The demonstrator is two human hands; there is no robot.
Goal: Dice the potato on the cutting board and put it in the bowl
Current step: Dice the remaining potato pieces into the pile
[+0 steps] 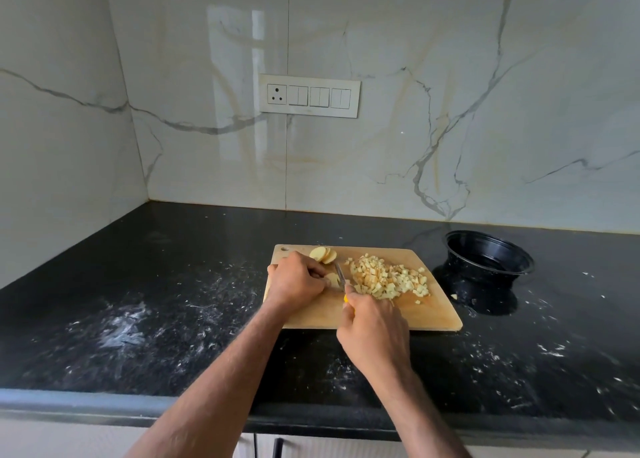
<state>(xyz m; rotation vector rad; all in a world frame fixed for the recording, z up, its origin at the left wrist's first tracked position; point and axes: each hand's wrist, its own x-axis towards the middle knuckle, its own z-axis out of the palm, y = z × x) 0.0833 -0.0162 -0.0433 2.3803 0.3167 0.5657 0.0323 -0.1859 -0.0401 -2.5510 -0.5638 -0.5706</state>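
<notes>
1. Black speckled stone counter [173, 319] runs under a white marble-veined wall; flour-like smears mark it on the left.
2. My left hand [294, 279] curls over a small stack of pale potato slices [333, 279] on the rectangular wooden cutting board [311, 314], pinning them.
3. More uncut round slices [322, 254] lie at the board's far edge.
4. My right hand [372, 322] grips the yellow-handled knife [341, 277], blade at the slices.
5. Wet potato is firm but slick, I judge; pressing from above with fingertips tucked seems safest.
6. A heap of diced potato cubes [384, 279] sits on the board's right half.
7. The round black plastic bowl [488, 257] stands just beyond the board, holding nothing I can see.
</notes>
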